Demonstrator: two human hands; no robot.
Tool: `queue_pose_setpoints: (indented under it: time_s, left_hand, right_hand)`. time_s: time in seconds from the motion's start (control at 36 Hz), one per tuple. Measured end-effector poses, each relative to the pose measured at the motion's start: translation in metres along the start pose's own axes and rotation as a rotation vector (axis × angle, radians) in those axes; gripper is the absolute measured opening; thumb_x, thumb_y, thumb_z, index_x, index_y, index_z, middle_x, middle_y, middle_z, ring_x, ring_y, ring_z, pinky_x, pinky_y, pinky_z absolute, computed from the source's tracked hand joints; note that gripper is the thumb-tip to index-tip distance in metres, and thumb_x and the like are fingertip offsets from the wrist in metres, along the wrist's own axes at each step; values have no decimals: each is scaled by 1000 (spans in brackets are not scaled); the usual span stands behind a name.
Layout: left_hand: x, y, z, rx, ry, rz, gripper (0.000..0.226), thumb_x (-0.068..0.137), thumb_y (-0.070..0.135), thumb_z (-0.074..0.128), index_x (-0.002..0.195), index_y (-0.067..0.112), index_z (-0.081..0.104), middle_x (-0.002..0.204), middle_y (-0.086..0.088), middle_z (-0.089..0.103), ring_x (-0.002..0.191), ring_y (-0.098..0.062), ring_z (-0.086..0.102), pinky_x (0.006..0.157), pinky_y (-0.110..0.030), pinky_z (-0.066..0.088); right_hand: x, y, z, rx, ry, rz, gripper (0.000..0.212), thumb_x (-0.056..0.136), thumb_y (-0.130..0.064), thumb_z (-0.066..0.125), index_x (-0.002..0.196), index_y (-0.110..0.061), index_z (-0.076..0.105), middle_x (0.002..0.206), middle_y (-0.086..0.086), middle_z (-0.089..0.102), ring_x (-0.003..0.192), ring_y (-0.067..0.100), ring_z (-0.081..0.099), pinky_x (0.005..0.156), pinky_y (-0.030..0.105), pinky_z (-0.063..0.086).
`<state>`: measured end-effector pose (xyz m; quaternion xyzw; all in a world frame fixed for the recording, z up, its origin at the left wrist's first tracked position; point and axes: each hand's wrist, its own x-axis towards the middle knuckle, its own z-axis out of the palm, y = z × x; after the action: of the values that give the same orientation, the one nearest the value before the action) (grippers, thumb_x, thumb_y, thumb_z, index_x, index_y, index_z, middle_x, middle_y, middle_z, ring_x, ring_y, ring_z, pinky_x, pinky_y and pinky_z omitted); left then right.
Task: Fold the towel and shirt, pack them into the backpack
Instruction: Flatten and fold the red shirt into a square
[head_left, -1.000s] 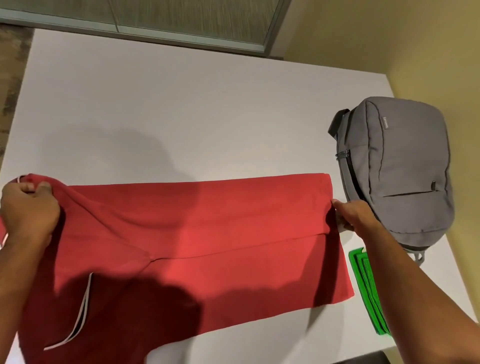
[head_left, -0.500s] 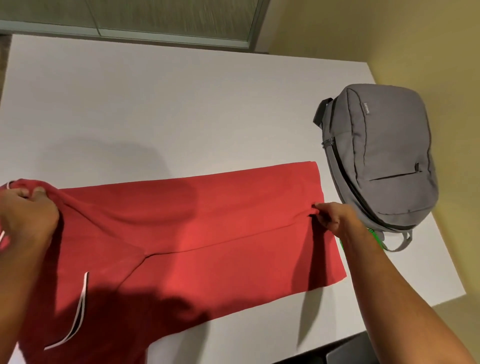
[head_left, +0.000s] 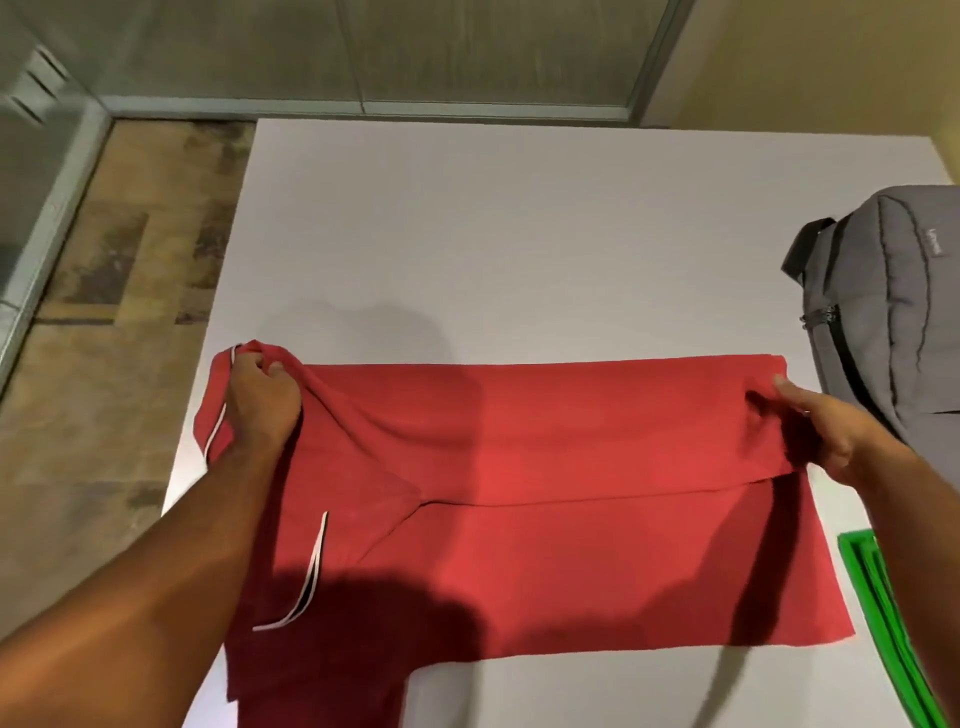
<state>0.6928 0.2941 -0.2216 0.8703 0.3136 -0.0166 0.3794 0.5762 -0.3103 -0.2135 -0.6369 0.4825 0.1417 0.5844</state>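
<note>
A red shirt (head_left: 519, 467) with white-trimmed sleeves lies spread across the white table (head_left: 493, 234), its far long edge folded over toward me. My left hand (head_left: 262, 402) grips the shirt's bunched collar end at the left. My right hand (head_left: 826, 423) pinches the folded flap's right corner. A grey backpack (head_left: 893, 312) lies at the right edge of the table, just beyond my right hand, its zipper facing the shirt. A folded green towel (head_left: 888, 623) lies at the lower right, partly hidden by my right forearm.
The far half of the table is bare white surface. To the left the table edge drops to a brown patterned floor (head_left: 104, 364). A glass partition (head_left: 363, 52) runs behind the table and a yellow wall (head_left: 831, 62) stands at the right.
The view has swung left, so the backpack and towel now sit at the right edge. Both hands keep their hold on the shirt's ends, with the folded flap lying slightly flatter.
</note>
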Motion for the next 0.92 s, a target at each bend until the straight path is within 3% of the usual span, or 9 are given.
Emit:
queue_pose_setpoints:
  time_s: [0.06,0.17,0.25,0.33,0.42,0.53,0.72,0.83,0.92]
  left_hand:
    - [1,-1,-1,-18,12,15,33,105,17,46,133,5,57,134,-20,61,125,-39,56,104,-39,41]
    - [3,-5,0,-23,3,47,31,102,23,52,125,4,61,123,-16,64,119,-39,58,97,-37,42]
    - [7,-10,-2,20,11,103,34,102,27,55,114,-4,64,114,-22,65,109,-42,59,94,-43,44]
    - [15,-12,-4,-20,53,127,32,103,27,52,90,-1,61,91,-15,59,86,-33,54,82,-44,44]
    - [26,-14,-5,-125,73,96,30,104,30,51,99,5,66,95,-8,62,88,-24,56,79,-35,42]
    - [35,-16,-4,-207,100,62,31,105,32,52,108,7,69,95,-5,62,89,-19,56,79,-31,42]
    - [39,-25,-7,-166,62,76,38,102,43,56,113,10,72,101,1,68,94,-18,62,90,-37,51]
    - [43,-23,-13,-273,197,40,32,105,35,53,107,10,73,96,-2,67,91,-17,61,81,-30,46]
    - [50,-22,-11,-299,204,31,28,104,35,54,100,15,72,94,-2,68,90,-17,62,80,-30,46]
  right_hand:
    - [-2,-10,5,-20,5,7,54,84,-60,73,121,-22,76,111,4,73,55,9,65,46,23,50]
    - [6,-18,9,-102,38,25,62,76,-56,86,116,-10,76,100,9,80,91,27,73,77,37,56]
    - [11,-26,12,-121,16,-11,46,86,-38,82,115,-3,73,100,12,78,89,29,71,78,37,54]
    - [7,-33,20,-100,53,-123,16,95,-24,73,106,-12,73,99,5,77,78,15,70,72,29,52]
    - [17,-34,19,-23,156,-190,15,100,-17,67,111,-8,71,75,-5,75,62,7,68,53,18,53]
    - [28,-35,19,1,245,-245,29,100,-21,67,126,-7,69,83,-2,71,69,12,65,59,26,54]
    - [38,-32,21,12,151,-216,11,94,-24,74,97,-13,74,68,-5,75,53,8,69,47,23,57]
    - [96,-22,-26,69,135,-224,76,49,-69,91,103,-18,73,71,3,67,50,14,61,52,30,51]
    - [111,-11,-36,-2,197,-258,47,78,-56,79,94,-13,70,55,3,57,38,16,51,45,31,46]
